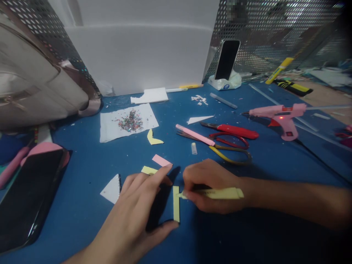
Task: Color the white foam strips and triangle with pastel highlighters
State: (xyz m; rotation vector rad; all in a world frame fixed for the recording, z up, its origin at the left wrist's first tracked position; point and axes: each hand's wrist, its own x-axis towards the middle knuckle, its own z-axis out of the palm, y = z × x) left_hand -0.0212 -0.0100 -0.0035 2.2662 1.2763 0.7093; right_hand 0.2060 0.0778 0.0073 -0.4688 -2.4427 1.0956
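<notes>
A narrow pale-yellow strip (176, 205) lies on the blue tabletop in the middle foreground. My right hand (210, 185) is closed around a yellow highlighter (222, 193), whose tip touches the strip's upper right side. On the strip's other side, my left hand (143, 205) is spread with its thumb at the lower end. Beside its index fingertip is a pink strip (161, 160), and another yellow piece (149, 170) lies partly under its fingers. A white triangular piece (111, 190) is left of this hand. A bent yellow piece (154, 138) lies farther back.
Scissors (231, 148), red-handled pliers (233, 131) and a pink pen (195, 134) lie behind my right hand. A pink glue gun (280, 113) with a red light stands right. Glitter covers a white sheet (106, 128). Left is a dark phone (30, 194); another phone (227, 60) stands behind.
</notes>
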